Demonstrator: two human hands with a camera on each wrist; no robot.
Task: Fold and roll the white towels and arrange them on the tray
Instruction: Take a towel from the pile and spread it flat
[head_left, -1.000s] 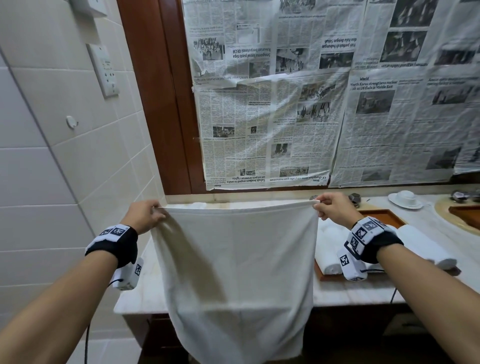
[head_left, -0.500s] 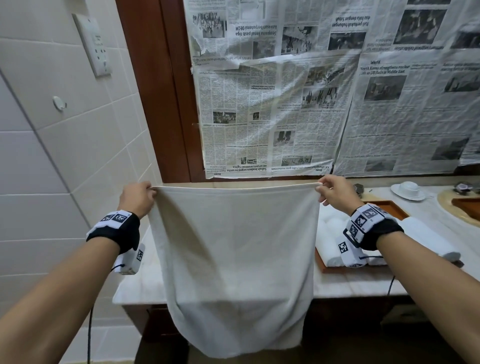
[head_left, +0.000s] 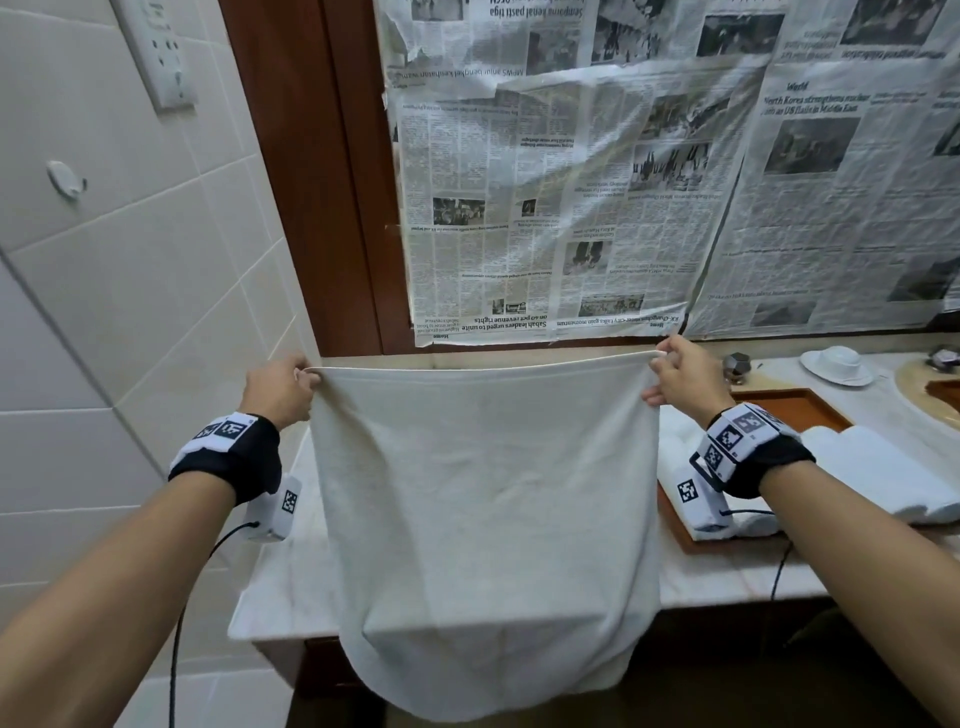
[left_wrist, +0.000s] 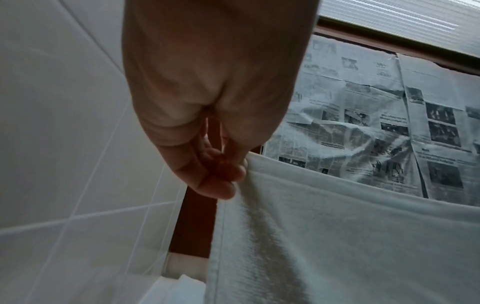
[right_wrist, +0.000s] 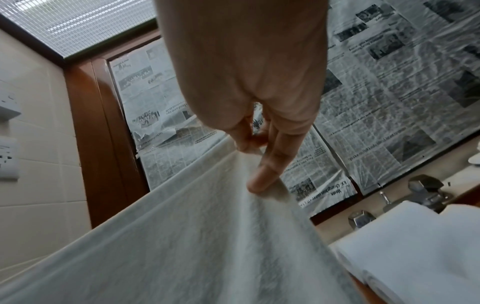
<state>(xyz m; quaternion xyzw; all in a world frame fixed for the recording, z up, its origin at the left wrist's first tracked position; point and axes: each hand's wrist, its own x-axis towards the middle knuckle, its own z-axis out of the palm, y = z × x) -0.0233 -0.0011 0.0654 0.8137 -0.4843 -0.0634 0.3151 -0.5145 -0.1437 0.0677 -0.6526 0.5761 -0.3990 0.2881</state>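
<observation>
A white towel (head_left: 483, 519) hangs spread out in the air in front of the marble counter (head_left: 280, 597), its lower edge below the counter's front. My left hand (head_left: 283, 387) pinches its top left corner (left_wrist: 249, 164). My right hand (head_left: 675, 379) pinches the top right corner (right_wrist: 249, 148), so the top edge is stretched level. To the right, a wooden tray (head_left: 789, 405) holds rolled white towels (head_left: 883, 473), also seen in the right wrist view as rolled towels (right_wrist: 415, 242). The hanging towel hides the counter behind it.
A tiled wall (head_left: 130, 286) with a socket plate (head_left: 156, 57) stands at the left. Newspaper (head_left: 571, 182) covers the mirror behind the counter. A white dish (head_left: 836, 366) and a metal tap (right_wrist: 426, 189) sit at the back right.
Both hands have lifted the towel higher and pulled its top edge tauter, so the lower edge has risen. The pinch on each corner is unchanged.
</observation>
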